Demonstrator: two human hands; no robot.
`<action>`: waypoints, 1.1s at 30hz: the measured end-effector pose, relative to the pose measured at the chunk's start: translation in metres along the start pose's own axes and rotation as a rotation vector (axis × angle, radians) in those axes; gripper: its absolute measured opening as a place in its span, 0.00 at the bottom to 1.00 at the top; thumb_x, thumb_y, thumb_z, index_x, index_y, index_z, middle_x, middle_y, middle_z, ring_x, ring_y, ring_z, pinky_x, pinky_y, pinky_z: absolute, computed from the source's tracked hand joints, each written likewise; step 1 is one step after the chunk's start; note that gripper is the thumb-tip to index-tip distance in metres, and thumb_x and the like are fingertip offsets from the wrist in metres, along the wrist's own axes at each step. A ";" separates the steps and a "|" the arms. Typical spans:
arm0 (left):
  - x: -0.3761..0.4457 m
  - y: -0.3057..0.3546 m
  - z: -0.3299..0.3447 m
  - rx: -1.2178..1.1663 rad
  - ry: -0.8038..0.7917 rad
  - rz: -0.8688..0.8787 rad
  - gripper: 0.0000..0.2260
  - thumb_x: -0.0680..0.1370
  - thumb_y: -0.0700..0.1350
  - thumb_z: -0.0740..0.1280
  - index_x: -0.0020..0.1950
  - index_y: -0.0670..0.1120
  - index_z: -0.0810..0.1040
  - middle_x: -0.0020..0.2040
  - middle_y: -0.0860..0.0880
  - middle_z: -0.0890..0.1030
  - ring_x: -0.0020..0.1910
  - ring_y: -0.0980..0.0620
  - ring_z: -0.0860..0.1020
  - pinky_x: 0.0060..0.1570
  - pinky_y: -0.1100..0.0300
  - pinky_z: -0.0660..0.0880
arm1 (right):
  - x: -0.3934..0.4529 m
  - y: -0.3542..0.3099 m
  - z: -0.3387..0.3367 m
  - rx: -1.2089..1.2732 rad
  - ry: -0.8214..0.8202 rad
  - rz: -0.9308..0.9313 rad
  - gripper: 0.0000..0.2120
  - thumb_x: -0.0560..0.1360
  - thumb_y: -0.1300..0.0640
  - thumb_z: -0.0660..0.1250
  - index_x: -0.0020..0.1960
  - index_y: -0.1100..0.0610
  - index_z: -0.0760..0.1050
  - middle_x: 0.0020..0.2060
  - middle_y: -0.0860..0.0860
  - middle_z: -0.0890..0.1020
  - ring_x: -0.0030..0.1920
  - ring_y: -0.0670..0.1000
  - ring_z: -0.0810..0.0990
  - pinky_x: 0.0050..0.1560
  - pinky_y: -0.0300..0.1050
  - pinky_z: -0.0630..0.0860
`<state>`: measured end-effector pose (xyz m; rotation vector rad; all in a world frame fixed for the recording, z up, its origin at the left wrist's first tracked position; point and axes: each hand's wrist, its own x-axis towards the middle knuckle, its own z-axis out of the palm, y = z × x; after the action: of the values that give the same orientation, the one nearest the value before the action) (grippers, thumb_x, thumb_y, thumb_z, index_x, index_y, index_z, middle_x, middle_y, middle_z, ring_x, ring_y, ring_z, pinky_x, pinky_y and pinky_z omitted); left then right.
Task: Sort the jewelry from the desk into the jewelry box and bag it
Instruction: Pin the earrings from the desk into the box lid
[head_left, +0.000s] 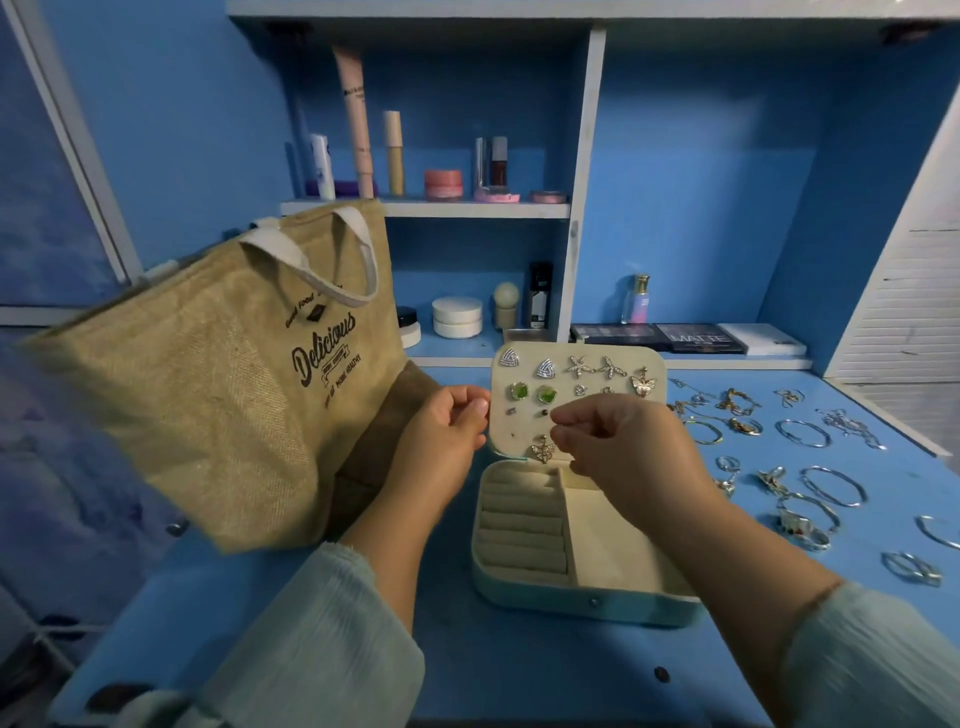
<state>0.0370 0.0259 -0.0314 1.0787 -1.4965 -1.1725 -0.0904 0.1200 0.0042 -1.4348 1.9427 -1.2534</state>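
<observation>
Two hands up at the open lid right now; my left hand (451, 427) pinches the lid's left edge to keep that panel steady, while my right hand (618, 441) has its fingertips pinched together just above a butterfly earring (543, 450) low on the panel; whether I've got its post or a backing between them is too small to tell. The jewelry box (566, 587) sits on the blue counter (519, 670) straight in front of me, lid (576, 364) propped upright so the earring panel faces me; that panel already carries triangle studs, green studs, starfish pieces and another butterfly (643, 384). Down in the base, the ring rolls (522, 535) on the left look bare and the compartment beside them shows nothing I can make out. Well to the right, bangles (832, 486) and rings lie spread on the counter, not yet sorted; I'd say earrings go first. The jute tote bag (228, 374) stands at my left, ready for the box.
</observation>
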 end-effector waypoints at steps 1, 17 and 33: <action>0.000 -0.001 -0.001 0.024 -0.003 0.006 0.07 0.80 0.43 0.60 0.46 0.54 0.74 0.47 0.54 0.79 0.48 0.56 0.78 0.50 0.61 0.76 | 0.003 0.000 0.001 -0.012 -0.004 -0.001 0.05 0.74 0.59 0.68 0.50 0.53 0.80 0.35 0.46 0.80 0.36 0.47 0.78 0.33 0.33 0.72; 0.002 -0.008 -0.004 -0.158 -0.078 -0.042 0.06 0.80 0.41 0.60 0.48 0.50 0.75 0.46 0.52 0.80 0.44 0.59 0.79 0.43 0.68 0.76 | 0.027 -0.008 0.013 -0.328 -0.130 -0.030 0.09 0.72 0.57 0.71 0.52 0.51 0.81 0.46 0.49 0.81 0.37 0.44 0.74 0.30 0.29 0.66; 0.001 -0.004 -0.005 -0.346 -0.106 -0.088 0.07 0.80 0.39 0.59 0.47 0.48 0.74 0.43 0.52 0.81 0.38 0.60 0.79 0.37 0.70 0.77 | 0.029 -0.009 0.029 -0.645 -0.115 -0.207 0.09 0.76 0.56 0.62 0.48 0.55 0.81 0.45 0.52 0.81 0.48 0.54 0.79 0.49 0.46 0.76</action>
<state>0.0422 0.0237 -0.0346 0.8635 -1.2730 -1.5066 -0.0747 0.0808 0.0018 -2.0008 2.2727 -0.6034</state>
